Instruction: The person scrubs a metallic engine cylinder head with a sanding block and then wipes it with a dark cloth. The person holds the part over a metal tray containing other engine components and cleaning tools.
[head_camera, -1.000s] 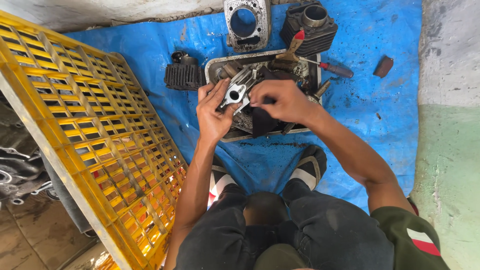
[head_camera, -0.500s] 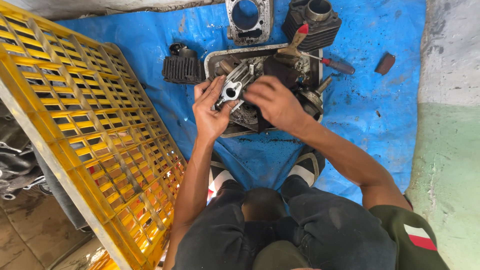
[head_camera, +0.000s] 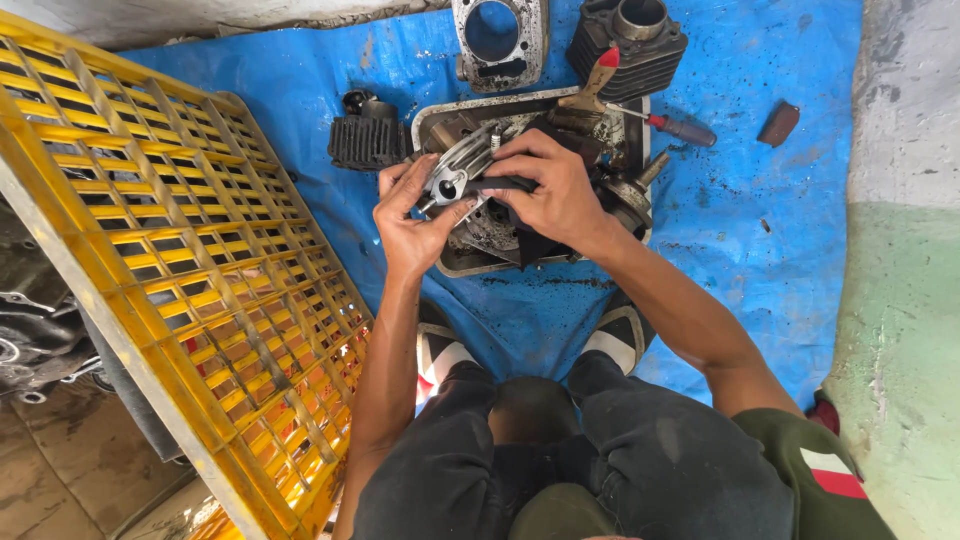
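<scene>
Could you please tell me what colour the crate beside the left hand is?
The crate is yellow, seen best in the head view.

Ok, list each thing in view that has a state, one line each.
left hand: closed around the silver engine part, holding it up over the tray.
right hand: gripping a dark cloth pressed on the part.
metal tray: flat on the blue tarp, holding greasy parts.
screwdriver: lying across the tray's rim.
yellow crate: lying flat, empty.
cylinder block: bore facing up, empty.
</scene>
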